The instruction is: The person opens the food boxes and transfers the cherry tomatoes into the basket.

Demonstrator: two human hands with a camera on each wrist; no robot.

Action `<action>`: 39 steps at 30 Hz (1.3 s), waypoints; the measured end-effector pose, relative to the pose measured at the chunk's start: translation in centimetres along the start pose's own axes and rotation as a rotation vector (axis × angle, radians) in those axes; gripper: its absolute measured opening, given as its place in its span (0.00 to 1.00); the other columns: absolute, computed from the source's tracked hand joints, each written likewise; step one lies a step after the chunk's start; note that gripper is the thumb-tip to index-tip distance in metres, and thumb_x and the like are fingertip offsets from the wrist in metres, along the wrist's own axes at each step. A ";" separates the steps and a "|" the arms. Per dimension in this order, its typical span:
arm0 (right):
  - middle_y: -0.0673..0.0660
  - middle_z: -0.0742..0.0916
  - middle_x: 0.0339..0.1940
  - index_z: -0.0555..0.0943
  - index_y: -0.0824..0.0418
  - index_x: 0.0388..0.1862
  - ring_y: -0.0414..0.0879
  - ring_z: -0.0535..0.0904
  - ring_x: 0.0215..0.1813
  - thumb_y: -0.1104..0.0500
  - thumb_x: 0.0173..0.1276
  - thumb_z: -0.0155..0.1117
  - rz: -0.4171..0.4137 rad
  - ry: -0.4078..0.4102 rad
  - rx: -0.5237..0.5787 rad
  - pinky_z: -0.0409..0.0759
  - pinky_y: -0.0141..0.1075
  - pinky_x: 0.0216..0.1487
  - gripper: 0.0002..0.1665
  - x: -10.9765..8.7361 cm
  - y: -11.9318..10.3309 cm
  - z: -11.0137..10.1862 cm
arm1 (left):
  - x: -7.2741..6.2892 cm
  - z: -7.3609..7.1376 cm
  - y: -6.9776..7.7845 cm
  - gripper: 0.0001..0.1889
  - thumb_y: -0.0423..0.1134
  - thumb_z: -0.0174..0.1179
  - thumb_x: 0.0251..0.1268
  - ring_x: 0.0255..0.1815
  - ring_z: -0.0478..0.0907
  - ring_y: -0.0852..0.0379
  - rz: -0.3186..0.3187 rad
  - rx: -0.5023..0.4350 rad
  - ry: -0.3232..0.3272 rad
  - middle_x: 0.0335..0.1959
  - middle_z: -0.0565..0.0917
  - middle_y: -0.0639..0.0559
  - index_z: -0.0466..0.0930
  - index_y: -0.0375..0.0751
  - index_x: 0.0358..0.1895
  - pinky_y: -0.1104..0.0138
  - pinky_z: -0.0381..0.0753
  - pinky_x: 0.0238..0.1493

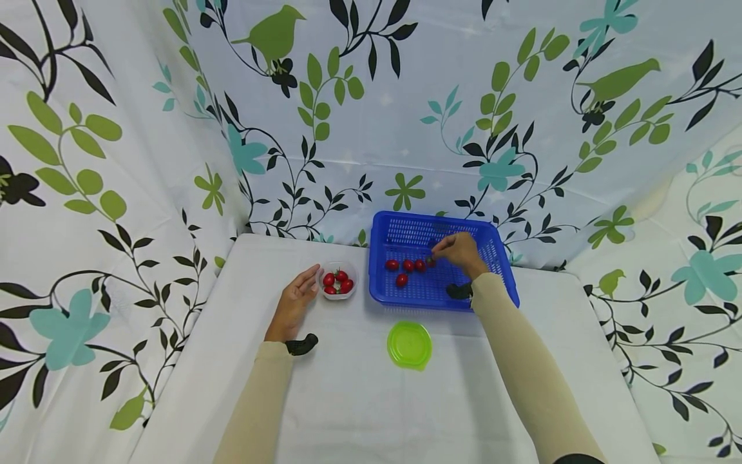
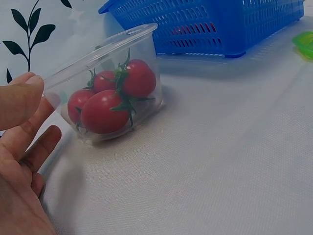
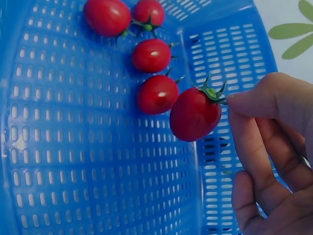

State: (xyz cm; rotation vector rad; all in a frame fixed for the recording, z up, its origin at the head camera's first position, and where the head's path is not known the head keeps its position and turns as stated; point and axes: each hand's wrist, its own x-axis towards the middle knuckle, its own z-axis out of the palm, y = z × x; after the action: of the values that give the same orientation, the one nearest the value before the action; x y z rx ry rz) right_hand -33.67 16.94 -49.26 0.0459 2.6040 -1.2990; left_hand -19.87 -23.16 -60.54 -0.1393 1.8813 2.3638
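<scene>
Leaf-printed cloth backdrop [image 1: 394,129], right hand [image 1: 460,251] over perforated blue plastic basket [image 1: 429,294], thumb and forefinger pinching glossy oval tomato [image 3: 195,115], clear tub [image 2: 145,49] of tomatoes [image 2: 105,112] left of basket, left hand [image 1: 292,306] touching tub, fingers loosely extended.

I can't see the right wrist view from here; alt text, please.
The right hand pinches a red tomato by its green stem end, over a blue slotted basket. Four more tomatoes lie in the basket; leaf-printed cloth shows at upper right.

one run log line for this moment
right hand: pinches tomato by stem over blue basket; left hand: touches clear tub of tomatoes; green lid: on table
</scene>
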 end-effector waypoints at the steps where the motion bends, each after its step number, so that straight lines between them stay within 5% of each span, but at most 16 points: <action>1: 0.63 0.90 0.54 0.91 0.63 0.37 0.58 0.79 0.65 0.66 0.69 0.74 0.007 -0.001 -0.004 0.71 0.58 0.76 0.01 0.1 0.1 0.1 | 0.0 0.0 0.0 0.29 0.34 0.56 0.83 0.88 0.56 0.57 -0.002 0.003 0.000 0.85 0.66 0.54 0.66 0.54 0.82 0.54 0.53 0.88; 39: 0.63 0.90 0.57 0.93 0.57 0.30 0.60 0.80 0.67 0.65 0.66 0.77 0.064 -0.006 -0.143 0.73 0.60 0.76 0.05 2.7 2.3 1.0 | 0.2 0.0 0.1 0.29 0.34 0.56 0.83 0.88 0.57 0.57 -0.001 -0.020 -0.007 0.84 0.68 0.53 0.66 0.50 0.82 0.54 0.51 0.88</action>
State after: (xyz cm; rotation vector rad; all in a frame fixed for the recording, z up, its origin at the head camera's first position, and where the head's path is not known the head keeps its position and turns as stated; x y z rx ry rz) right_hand -35.82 17.40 -52.25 0.0994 2.6591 -1.0879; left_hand -20.04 -23.22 -60.46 -0.1329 1.8546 2.3799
